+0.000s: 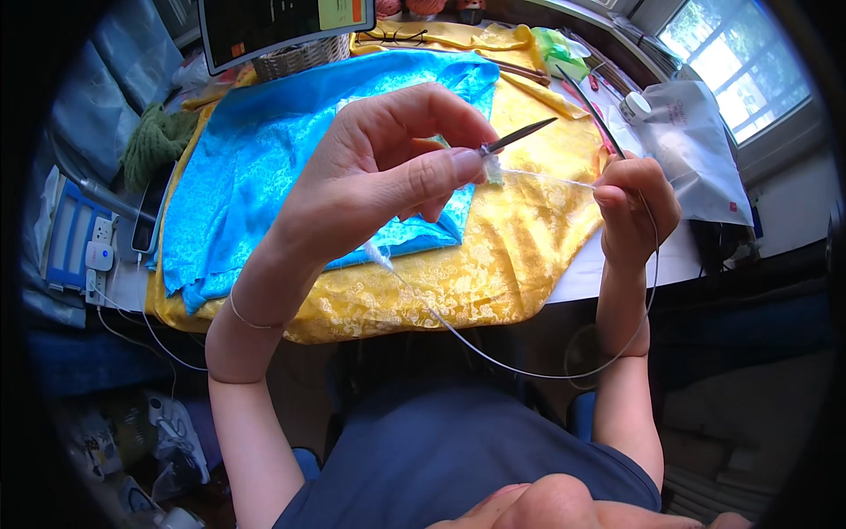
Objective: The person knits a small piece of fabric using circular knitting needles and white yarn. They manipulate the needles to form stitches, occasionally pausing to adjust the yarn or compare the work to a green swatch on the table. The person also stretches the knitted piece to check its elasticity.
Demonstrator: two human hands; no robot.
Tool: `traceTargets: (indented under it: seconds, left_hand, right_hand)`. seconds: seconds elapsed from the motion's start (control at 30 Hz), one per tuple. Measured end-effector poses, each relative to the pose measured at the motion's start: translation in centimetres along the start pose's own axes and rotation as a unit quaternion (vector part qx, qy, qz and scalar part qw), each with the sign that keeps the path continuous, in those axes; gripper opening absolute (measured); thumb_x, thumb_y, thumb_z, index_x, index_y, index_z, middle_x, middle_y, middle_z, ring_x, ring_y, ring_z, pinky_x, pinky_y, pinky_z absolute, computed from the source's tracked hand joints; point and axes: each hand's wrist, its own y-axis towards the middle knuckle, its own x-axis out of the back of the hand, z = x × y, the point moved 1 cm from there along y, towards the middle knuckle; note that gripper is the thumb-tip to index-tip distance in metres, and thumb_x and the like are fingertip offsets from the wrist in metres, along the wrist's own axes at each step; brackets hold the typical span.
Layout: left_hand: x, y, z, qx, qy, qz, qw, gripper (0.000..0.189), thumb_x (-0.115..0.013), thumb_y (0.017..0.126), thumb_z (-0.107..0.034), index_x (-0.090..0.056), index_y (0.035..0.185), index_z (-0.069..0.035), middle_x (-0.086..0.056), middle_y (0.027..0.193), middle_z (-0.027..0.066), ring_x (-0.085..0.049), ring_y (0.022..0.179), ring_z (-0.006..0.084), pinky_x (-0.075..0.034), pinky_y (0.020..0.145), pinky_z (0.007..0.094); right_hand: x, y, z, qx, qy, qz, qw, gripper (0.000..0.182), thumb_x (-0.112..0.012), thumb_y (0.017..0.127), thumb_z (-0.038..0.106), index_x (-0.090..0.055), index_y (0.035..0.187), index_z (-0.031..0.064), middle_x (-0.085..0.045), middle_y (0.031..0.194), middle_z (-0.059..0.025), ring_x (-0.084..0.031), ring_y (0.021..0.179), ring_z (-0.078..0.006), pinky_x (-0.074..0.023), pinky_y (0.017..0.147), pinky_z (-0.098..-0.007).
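Observation:
My left hand (410, 155) pinches a dark pointed knitting needle (522, 135) between thumb and fingers, its tip pointing right and up. Beside the fingertips a small piece of pale knitting (493, 169) hangs at that needle. A white strand of yarn (545, 174) stretches from it to my right hand (634, 205). Gripped in the right hand is a second dark needle (590, 109), its upper end pointing up and left. A thin pale cable (502, 365) loops below both hands. Part of the knitting is hidden behind the left hand.
Yellow brocade cloth (423, 297) covers much of the table, with blue cloth (231, 172) over it. Around them are a screen (284, 26), a wicker basket (304, 59), eyeglasses (400, 38), green yarn (155, 142), a phone (147, 221), a white jar (634, 107) and a plastic bag (694, 152).

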Motion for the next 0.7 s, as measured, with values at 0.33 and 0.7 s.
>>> traceTargets:
  seconds: [0.33, 0.7]
  left_hand:
    - [1.1, 0.3, 1.3, -0.095, 0.088, -0.043, 0.991, 0.015, -0.056, 0.085, -0.014, -0.058, 0.095, -0.003, -0.059, 0.074, 0.0034, -0.043, 0.051, 0.0026, -0.035, 0.045, 0.0158]
    - [0.2, 2.0, 2.2, -0.075, 0.093, -0.060, 0.991, 0.012, -0.063, 0.080, -0.011, -0.060, 0.089, -0.004, -0.060, 0.073, 0.0006, -0.043, 0.053, -0.0011, -0.032, 0.043, 0.0128]
  right_hand:
    - [1.0, -0.4, -4.4, -0.189, 0.066, -0.038, 0.979, 0.053, -0.041, 0.087, 0.052, -0.053, 0.068, 0.0043, -0.042, 0.056, 0.0024, -0.034, 0.048, -0.0043, -0.0223, 0.044, -0.0193]
    - [2.3, 3.5, -2.7, -0.088, 0.293, -0.044, 0.951, 0.041, -0.040, 0.087, 0.050, -0.056, 0.087, 0.0118, -0.053, 0.072, -0.0021, -0.049, 0.066, -0.0112, -0.0415, 0.082, -0.0306]
